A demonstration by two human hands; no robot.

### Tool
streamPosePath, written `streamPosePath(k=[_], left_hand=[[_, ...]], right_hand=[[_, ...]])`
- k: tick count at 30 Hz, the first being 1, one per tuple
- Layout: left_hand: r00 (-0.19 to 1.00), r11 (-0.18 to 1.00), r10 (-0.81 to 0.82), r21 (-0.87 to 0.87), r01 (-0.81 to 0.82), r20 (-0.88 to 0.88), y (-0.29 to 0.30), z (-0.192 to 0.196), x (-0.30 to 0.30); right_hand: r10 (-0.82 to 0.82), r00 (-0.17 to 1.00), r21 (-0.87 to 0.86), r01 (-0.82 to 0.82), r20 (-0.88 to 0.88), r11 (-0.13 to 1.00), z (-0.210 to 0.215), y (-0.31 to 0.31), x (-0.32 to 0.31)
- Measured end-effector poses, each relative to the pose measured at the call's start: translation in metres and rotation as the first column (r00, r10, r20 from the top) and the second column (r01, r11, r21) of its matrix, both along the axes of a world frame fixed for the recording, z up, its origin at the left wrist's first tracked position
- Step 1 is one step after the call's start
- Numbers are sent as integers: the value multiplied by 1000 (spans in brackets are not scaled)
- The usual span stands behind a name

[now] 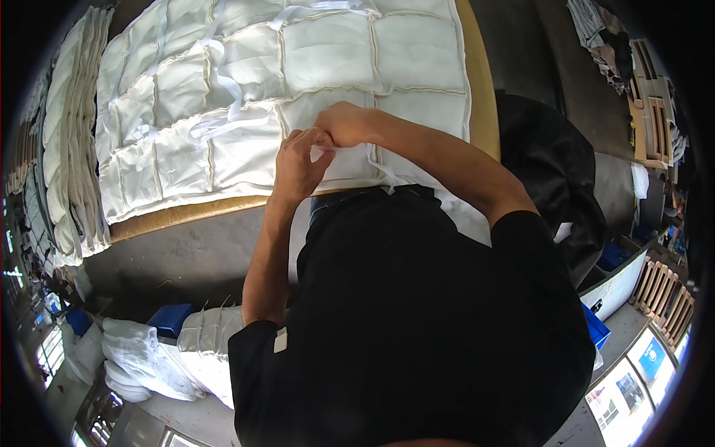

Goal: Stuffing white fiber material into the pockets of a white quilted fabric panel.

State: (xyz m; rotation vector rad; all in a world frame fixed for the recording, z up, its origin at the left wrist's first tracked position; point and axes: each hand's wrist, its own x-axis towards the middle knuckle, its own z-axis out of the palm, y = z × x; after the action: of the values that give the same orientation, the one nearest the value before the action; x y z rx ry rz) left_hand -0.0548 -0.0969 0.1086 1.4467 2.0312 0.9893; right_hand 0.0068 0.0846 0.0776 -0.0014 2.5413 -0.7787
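A white quilted fabric panel (pixel 328 56), sewn into squares by raised seams, covers the table before me. Over its near edge my left hand (pixel 302 160) and my right hand (pixel 344 125) meet, fingers closed and touching. Thin white material (pixel 319 152) shows by my left thumb; whether it is ribbon or panel cloth I cannot tell. The fingertips of my right hand are mostly hidden. Loose white ribbons lie on the panel, one (pixel 229 89) left of my hands and another (pixel 320 7) at the far side. A short tie (pixel 383 170) hangs near the front edge.
The table's tan edge (pixel 186 217) runs along the front and right. Folded pale quilted pieces (pixel 71 141) hang at the left. Black sheeting (pixel 547 164) bulges at the right. Behind me are a blue bin (pixel 171 319), white wrapped bundles (pixel 145 354) and wooden slats (pixel 665 293).
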Motion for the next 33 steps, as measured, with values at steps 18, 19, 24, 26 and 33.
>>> streamPosePath(k=[18,19,24,26,33], left_hand=[[980,998,7,61,-19,198,-6,-15,-11],[982,1000,3,24,-8,190,-5,-14,-15],[975,999,21,-28,-15,221,-9,-15,-31],[967,995,-20,-90,45,254,-11,-19,-37],[951,938,-308,-177,299,-22,-1,-36,-63]], right_hand=[[-104,971,-22,101,-217,995,-9,11,29],[-87,974,-79,72,-209,994,-4,17,28],[-245,918,-323,140,-311,936,17,14,57],[-182,961,-529,46,-208,847,14,4,60],[-114,947,41,107,299,993,-1,12,27]])
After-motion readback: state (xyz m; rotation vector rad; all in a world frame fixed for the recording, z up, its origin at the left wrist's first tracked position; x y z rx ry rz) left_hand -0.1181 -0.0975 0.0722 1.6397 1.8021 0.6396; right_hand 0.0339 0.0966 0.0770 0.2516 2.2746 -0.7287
